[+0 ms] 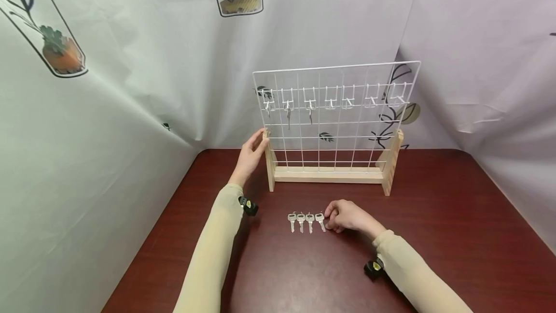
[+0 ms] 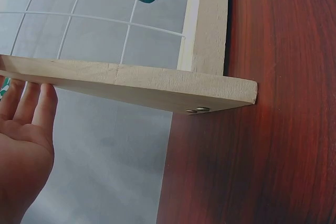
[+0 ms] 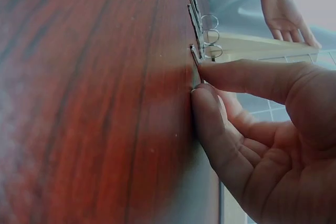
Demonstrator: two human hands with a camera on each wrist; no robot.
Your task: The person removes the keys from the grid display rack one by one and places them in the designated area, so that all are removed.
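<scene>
My right hand (image 1: 347,215) is low over the table, thumb and forefinger at the rightmost silver key (image 1: 320,218). In the right wrist view, the fingertips (image 3: 206,98) pinch that key (image 3: 195,53) by its edges, hiding part of it. To its left, more keys (image 1: 301,220) lie side by side, each with a small ring. My left hand (image 1: 250,152) touches the wooden left upright (image 1: 270,165) of a white wire grid rack (image 1: 319,124). Its fingers (image 2: 46,108) lie fairly straight against the outer face; the thumb is hidden in the left wrist view.
Several white hooks (image 1: 347,103) line the grid, and a key (image 1: 288,116) hangs from each of the three leftmost. A wooden bar (image 1: 327,176) joins the uprights at the bottom. Patterned white cloth (image 1: 173,37) surrounds the dark red table (image 1: 278,274).
</scene>
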